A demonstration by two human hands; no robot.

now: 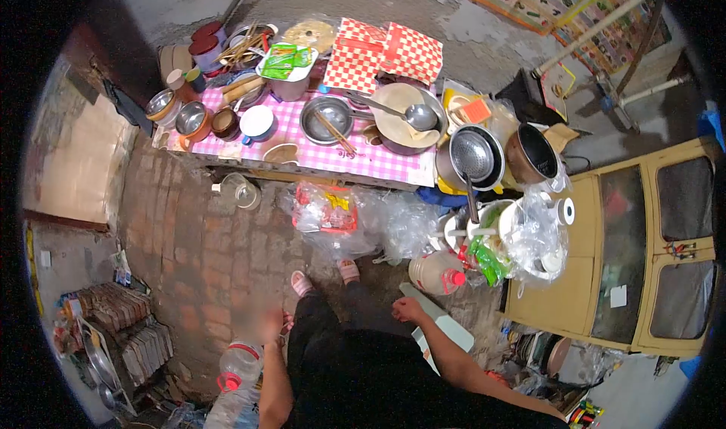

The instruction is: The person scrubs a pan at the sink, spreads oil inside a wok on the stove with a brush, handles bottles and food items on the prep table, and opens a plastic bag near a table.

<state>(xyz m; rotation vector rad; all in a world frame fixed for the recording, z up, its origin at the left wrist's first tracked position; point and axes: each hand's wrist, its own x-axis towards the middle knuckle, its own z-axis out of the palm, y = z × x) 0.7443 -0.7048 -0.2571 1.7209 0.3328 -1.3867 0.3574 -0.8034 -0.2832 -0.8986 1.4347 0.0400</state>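
Observation:
My right hand (408,310) hangs beside my right leg, its fingers curled in with nothing seen in them. It is above a pale green flat panel (446,319) on the floor, near a big plastic jug with a red cap (435,272). At my left side, my left hand (281,325) is partly covered by a blurred patch, and I cannot make out whether it holds anything. Below that hand lies a clear plastic bottle with a red cap (240,361). Neither hand touches the table.
Ahead stands a table with a pink checked cloth (302,156), bearing pans, bowls and a wok with a ladle (420,116). Plastic bags (408,221) and a clear jar (246,194) sit on the brick floor. A yellow cabinet (582,278) is at the right, stacked bricks (144,346) at the left.

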